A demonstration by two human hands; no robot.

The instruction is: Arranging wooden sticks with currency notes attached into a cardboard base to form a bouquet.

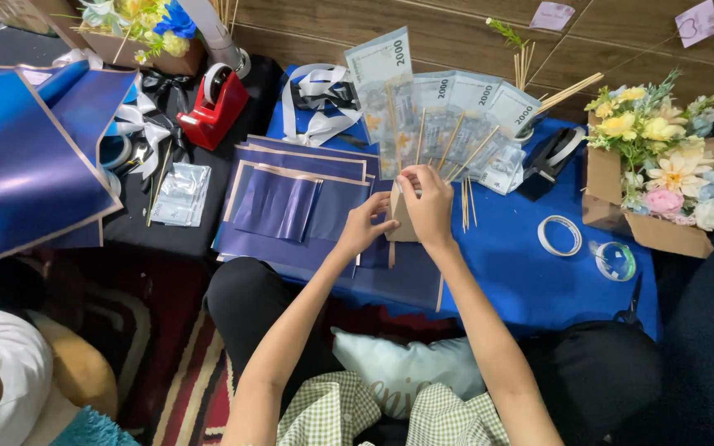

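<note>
Ctr frame: both hands on a brown paper piece (pixel 401 221) under the fan of banknotes on sticks (pixel 444 124). Left hand (pixel 365 225) fingers clamped on its lower edge, right hand (pixel 428 202) fingers pinching its top. Blue wrapping sheets (pixel 291 202) just left.

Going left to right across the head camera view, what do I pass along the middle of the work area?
Blue wrapping sheet → red tape dispenser → folded blue paper → left hand → right hand → tape ring → flower box.
</note>
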